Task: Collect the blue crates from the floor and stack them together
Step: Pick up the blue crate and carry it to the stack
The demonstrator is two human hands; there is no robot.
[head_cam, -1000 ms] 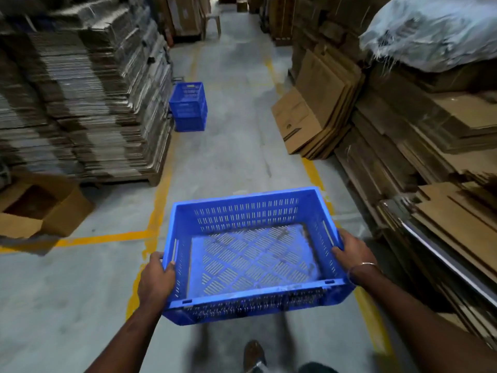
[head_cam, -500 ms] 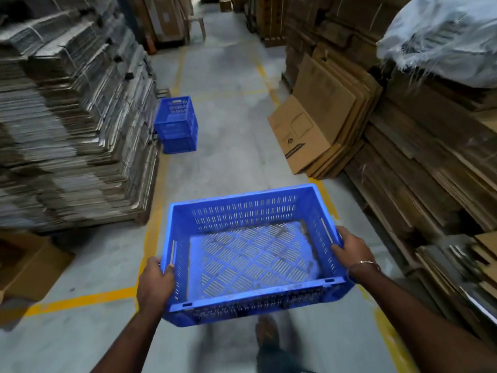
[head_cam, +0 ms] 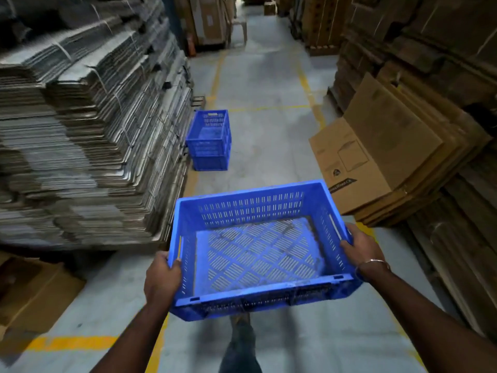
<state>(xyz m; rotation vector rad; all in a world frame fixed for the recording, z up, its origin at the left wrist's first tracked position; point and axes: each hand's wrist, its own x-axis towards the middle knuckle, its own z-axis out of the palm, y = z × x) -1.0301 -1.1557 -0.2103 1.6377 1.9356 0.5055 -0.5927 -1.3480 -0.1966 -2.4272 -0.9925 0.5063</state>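
- Carry step, by the look of it: an empty blue crate (head_cam: 258, 249) is held level at 6 o'clock, clear of the floor (head_cam: 269, 84).
- Left hand (head_cam: 162, 281) curls round its left wall; right hand (head_cam: 360, 251) grips the right rim.
- The stacked crates (head_cam: 209, 140) wait at 11 o'clock, beside the flattened cardboard pile (head_cam: 88, 135).
- Next, probably: walk up, line the rims, lower it on top.

Blue crate (head_cam: 255, 246), slotted walls, diamond-lattice floor; blue crate stack (head_cam: 209, 140) at eleven o'clock; grey floor (head_cam: 269, 84) with yellow lines, seemingly worn; brown cardboard (head_cam: 371, 168) at two o'clock.
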